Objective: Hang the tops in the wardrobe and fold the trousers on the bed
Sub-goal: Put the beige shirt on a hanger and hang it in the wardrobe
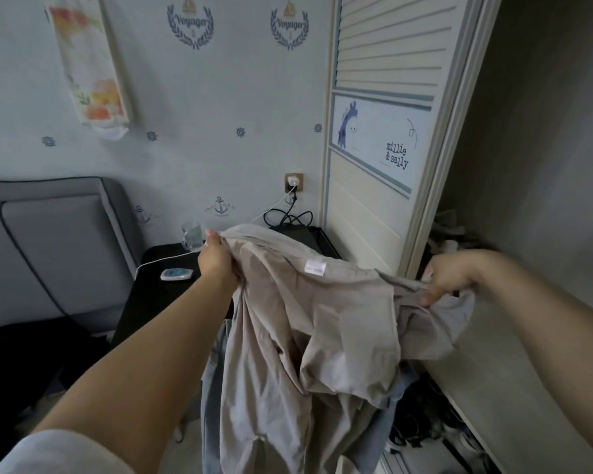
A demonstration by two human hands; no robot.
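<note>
The beige top (308,323) hangs in the air in front of me, stretched between my two hands just before the wardrobe door (384,138). My left hand (214,258) is clenched on one upper edge of it, raised above the black tabletop (151,292), and my right hand (451,278) pinches the other edge near the open side of the wardrobe. A small white label (315,267) shows near the top of the cloth, facing me. Some blue denim (213,378) hangs behind the top, mostly hidden by it. On the tabletop stand a clear glass (192,236) and a small white and blue gadget (176,274), well apart from the top.
</note>
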